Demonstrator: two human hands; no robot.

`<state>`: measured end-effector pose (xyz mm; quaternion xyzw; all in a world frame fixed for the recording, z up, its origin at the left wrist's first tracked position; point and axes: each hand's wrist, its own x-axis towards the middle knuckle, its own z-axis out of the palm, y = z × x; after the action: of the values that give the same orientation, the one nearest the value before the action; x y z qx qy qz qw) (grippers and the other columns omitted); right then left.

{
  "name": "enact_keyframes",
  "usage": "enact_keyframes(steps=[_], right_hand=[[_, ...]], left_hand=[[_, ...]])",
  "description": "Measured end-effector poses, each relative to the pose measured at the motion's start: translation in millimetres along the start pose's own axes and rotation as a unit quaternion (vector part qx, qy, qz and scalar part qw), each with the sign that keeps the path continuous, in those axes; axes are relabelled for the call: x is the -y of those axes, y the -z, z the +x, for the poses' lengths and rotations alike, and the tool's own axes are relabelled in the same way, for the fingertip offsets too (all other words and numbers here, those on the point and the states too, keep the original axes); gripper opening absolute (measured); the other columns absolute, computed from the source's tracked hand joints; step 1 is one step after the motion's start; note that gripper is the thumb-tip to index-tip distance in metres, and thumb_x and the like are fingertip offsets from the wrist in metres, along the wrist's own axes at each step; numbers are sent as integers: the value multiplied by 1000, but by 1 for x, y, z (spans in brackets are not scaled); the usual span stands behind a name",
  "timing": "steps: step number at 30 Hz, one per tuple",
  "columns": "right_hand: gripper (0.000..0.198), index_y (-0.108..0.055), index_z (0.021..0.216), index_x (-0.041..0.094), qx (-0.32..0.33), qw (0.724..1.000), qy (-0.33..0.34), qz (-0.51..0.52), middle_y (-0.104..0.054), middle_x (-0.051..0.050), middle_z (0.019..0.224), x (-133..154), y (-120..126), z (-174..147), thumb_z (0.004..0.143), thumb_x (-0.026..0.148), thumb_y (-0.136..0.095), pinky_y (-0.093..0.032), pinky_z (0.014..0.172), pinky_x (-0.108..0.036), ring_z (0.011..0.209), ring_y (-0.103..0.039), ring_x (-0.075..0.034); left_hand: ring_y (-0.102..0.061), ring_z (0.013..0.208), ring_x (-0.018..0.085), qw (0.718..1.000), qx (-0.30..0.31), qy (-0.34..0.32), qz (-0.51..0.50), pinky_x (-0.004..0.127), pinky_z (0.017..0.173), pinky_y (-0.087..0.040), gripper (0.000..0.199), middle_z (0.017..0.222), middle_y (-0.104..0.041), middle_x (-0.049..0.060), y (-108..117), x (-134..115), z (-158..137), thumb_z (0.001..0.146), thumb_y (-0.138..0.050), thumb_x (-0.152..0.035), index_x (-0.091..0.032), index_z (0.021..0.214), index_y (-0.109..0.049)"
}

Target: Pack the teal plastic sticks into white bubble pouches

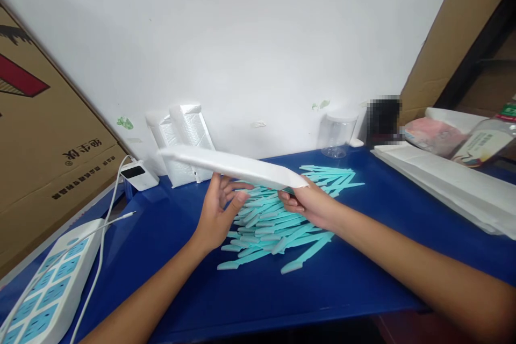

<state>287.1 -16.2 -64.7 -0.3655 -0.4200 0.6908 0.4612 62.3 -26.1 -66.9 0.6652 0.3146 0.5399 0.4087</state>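
Observation:
A white padded mailer (237,165), seen nearly edge-on and partly blurred, is held slanting above the table. My right hand (308,204) has its fingers curled at the mailer's right end, which covers part of that hand. A sliver of teal shows by these fingers; I cannot make out what it is. Under the middle of the mailer is my left hand (220,209), thumb and fingers apart, its upper fingers close against the lower edge. Below both hands lies a loose heap of teal eyebrow razors (266,226) with pale tips.
Two silvery-white padded mailers (183,142) lean on the wall beside a white device (139,174). A power strip (52,285) with cables lies left. A clear jar (338,134) stands behind. White mailers (451,183) and a bottle (486,142) occupy the right of the blue table (363,274).

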Motion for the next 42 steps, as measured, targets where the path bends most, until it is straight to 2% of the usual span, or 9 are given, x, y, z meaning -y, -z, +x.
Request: enact_keyframes(steps=[5,11,17,21,24,27,31,37,42], right_hand=[[21,-55,74,20,-39,989,63,-127,-30,9,56,-2,5,4,65,23,-74,-15,47,-22,53,-18,-6],[45,-44,64,22,-61,956,94,-273,-30,7,53,0,12,11,83,54,-71,-16,48,-25,50,-22,-7],[65,-28,65,24,-26,936,96,-339,-24,8,55,24,39,11,89,76,-60,-20,49,-26,51,-20,-8],[68,-31,63,23,-1,919,93,-383,-29,7,54,54,72,11,87,81,-59,-25,52,-27,51,-24,-9],[70,-37,60,22,5,881,89,-465,-38,4,53,78,104,8,86,83,-57,-31,55,-28,52,-33,-10],[70,-42,61,21,21,842,41,-537,-41,3,54,98,138,3,82,85,-60,-31,55,-28,53,-37,-11],[71,-44,62,21,31,821,-5,-569,-43,2,59,108,173,-2,80,88,-60,-35,58,-29,56,-41,-12],[72,-54,62,20,-6,805,-33,-593,-51,-1,61,102,183,3,74,91,-62,-41,56,-29,56,-47,-13],[63,-73,77,17,-29,792,-24,-610,-69,-8,74,96,192,11,78,80,-67,-47,60,-31,66,-61,-19]], left_hand=[[-71,107,26,988,-81,62,-113,42,89,-63,82,124,-67,8,3,11,-1,84,-82,-54,-27,152,-46],[-72,108,26,967,-152,115,-170,41,87,-66,44,116,-73,9,8,3,11,86,-83,-43,-17,118,-67],[-74,101,21,940,-224,122,-226,36,86,-67,34,113,-75,7,31,2,28,88,-80,-32,-16,114,-67],[-76,94,19,934,-236,135,-232,34,81,-67,32,111,-76,7,41,3,33,90,-77,-31,-16,115,-64],[-77,90,19,931,-238,145,-236,31,79,-67,29,108,-77,7,43,2,34,91,-76,-31,-16,113,-63],[-78,91,19,930,-216,163,-249,29,78,-67,28,110,-78,8,43,0,34,92,-74,-33,-17,113,-64],[-78,89,19,923,-182,188,-284,26,74,-67,27,108,-79,6,41,-4,33,95,-72,-37,-19,113,-65],[-78,78,16,905,-153,228,-325,22,62,-66,38,103,-79,5,38,-7,31,101,-62,-52,-18,118,-65],[-78,74,16,902,-152,242,-322,20,58,-65,49,99,-79,5,38,-7,30,99,-59,-64,-18,116,-66]])
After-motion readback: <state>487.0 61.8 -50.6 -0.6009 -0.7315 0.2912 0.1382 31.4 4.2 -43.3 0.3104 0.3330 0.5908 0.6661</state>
